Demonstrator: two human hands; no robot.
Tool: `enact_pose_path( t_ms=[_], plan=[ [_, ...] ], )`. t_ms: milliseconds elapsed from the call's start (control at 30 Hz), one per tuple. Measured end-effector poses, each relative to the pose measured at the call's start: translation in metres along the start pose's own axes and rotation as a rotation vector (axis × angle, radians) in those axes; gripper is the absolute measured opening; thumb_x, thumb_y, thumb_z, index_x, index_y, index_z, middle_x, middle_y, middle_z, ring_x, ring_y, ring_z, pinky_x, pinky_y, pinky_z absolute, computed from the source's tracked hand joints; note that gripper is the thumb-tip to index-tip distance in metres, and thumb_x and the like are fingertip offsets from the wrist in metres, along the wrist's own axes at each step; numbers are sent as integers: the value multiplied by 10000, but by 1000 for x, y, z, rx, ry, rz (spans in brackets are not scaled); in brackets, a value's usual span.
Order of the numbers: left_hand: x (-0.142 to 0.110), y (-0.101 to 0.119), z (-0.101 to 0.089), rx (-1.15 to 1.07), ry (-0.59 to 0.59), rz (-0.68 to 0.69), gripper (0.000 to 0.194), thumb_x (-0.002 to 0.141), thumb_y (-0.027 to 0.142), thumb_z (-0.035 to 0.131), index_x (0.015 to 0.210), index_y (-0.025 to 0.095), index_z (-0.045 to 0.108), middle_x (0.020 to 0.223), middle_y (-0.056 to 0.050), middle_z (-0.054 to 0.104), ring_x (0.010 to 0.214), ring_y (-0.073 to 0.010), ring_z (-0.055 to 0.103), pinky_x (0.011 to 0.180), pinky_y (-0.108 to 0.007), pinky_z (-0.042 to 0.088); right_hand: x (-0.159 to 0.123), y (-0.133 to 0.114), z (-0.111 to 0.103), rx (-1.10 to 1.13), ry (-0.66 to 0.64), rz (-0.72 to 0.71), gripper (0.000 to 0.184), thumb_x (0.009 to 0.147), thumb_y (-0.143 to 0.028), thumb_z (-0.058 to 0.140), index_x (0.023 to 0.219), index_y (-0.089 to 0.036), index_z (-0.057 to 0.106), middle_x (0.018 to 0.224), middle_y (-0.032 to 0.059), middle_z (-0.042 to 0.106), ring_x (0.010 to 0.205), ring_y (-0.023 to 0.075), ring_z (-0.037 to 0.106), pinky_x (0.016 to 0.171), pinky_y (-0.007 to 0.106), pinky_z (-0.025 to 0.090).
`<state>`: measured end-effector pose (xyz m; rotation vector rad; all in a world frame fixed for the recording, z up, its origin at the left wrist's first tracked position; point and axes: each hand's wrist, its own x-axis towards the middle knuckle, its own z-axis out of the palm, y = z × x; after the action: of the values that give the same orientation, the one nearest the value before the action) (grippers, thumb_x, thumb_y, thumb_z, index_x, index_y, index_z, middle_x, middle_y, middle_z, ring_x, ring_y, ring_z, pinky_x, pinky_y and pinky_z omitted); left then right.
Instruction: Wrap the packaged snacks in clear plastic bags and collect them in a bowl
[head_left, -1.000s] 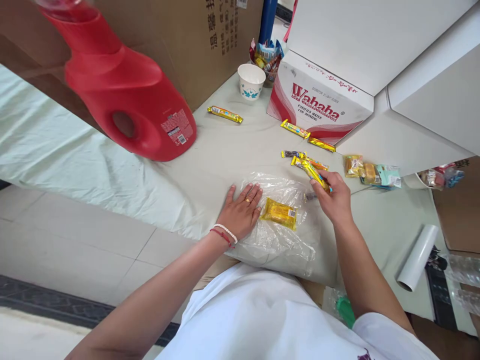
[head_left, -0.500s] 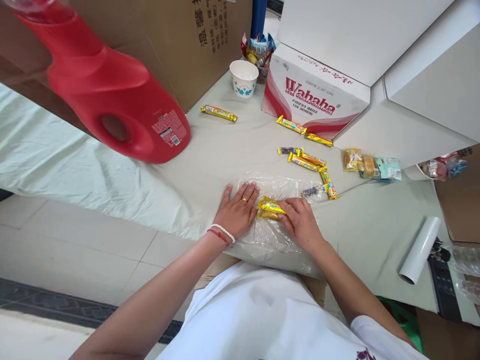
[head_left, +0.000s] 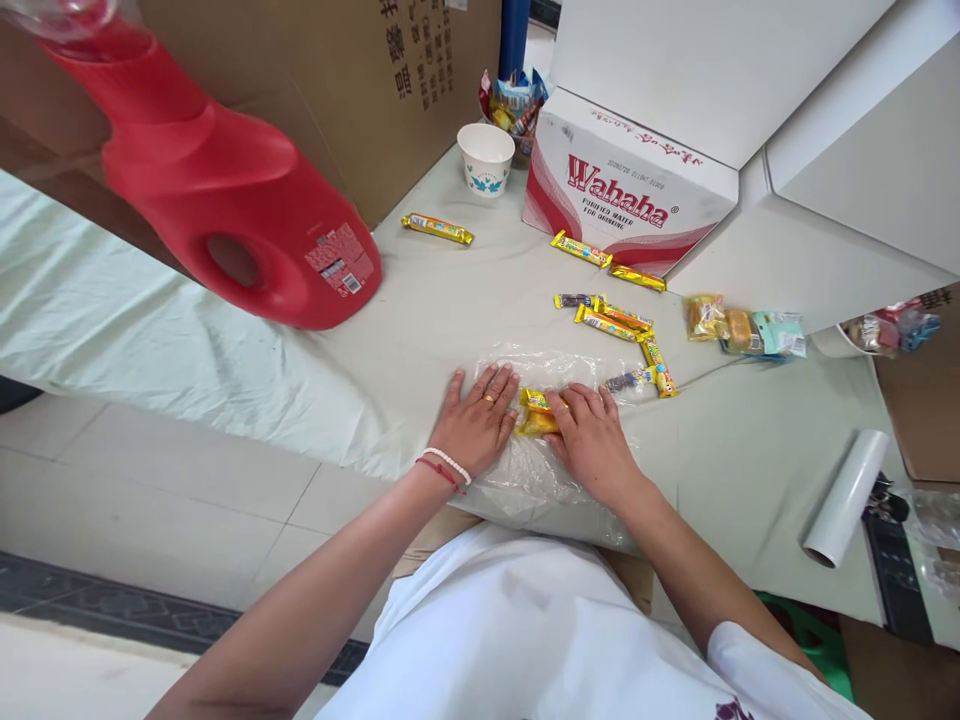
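Observation:
My left hand [head_left: 474, 425] lies flat on a sheet of clear plastic film [head_left: 536, 475], fingers stretched out, just left of a small stack of yellow-wrapped snack sticks [head_left: 538, 415]. From the right, my right hand [head_left: 598, 445] grips that stack with thumb and fingers, covering its right part. How many sticks are in the stack I cannot tell. Beyond the right hand a dark-wrapped snack stick [head_left: 628, 380] lies at the film's edge, against an upright yellow snack stick [head_left: 659, 365]. More yellow sticks [head_left: 609, 322] lie farther back.
A tall red bottle [head_left: 247, 200] stands at the left, by a cardboard box [head_left: 337, 100]. At the back are a paper cup [head_left: 486, 160], a Wahaha carton [head_left: 622, 190] and a lone snack stick [head_left: 437, 229]. Packaged cakes [head_left: 742, 332] and a white roll [head_left: 846, 500] lie to the right.
The fingers of my right hand have spread farther over the yellow sticks, with the fingertips shifted slightly forward. My left hand stays in place on the film.

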<state>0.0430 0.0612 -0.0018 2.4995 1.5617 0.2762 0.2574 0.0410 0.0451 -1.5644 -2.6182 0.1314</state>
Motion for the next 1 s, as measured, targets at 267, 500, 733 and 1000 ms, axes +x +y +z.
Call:
enact_pose_path(
  t_ms=[267, 500, 733, 1000],
  plan=[
    [0, -1, 1, 4, -8, -1, 577, 1064, 370, 210, 1595, 195, 353, 1671, -71, 312, 1557, -267, 285, 1268, -618, 96, -1, 9, 1, -17, -34, -46, 615, 943, -286, 637, 1511, -148, 447, 1300, 192, 626, 1270, 350, 501, 1167, 610, 285],
    [0, -1, 3, -8, 6, -2, 585, 1058, 375, 226, 1608, 197, 319, 1670, -84, 315, 1559, -268, 282, 1266, -624, 108, -11, 12, -17, 50, 107, -64, 584, 977, -312, 577, 1525, -193, 413, 1280, 158, 621, 1201, 328, 528, 1150, 585, 312],
    [-1, -2, -1, -10, -12, 1, 586, 1051, 343, 225, 1606, 185, 324, 1678, -92, 292, 1560, -272, 284, 1264, -615, 119, -9, 6, -23, 112, 5, -111, 576, 972, -336, 594, 1512, -203, 445, 1305, 155, 620, 1244, 334, 516, 1152, 575, 323],
    [-1, -5, 1, -16, 20, -23, 592, 1056, 336, 203, 1616, 165, 295, 1682, -95, 285, 1553, -251, 300, 1271, -560, 158, -6, 7, 10, 262, 61, -81, 412, 1046, -314, 459, 1430, -200, 557, 1248, 147, 640, 1289, 298, 502, 1110, 526, 407]
  ],
)
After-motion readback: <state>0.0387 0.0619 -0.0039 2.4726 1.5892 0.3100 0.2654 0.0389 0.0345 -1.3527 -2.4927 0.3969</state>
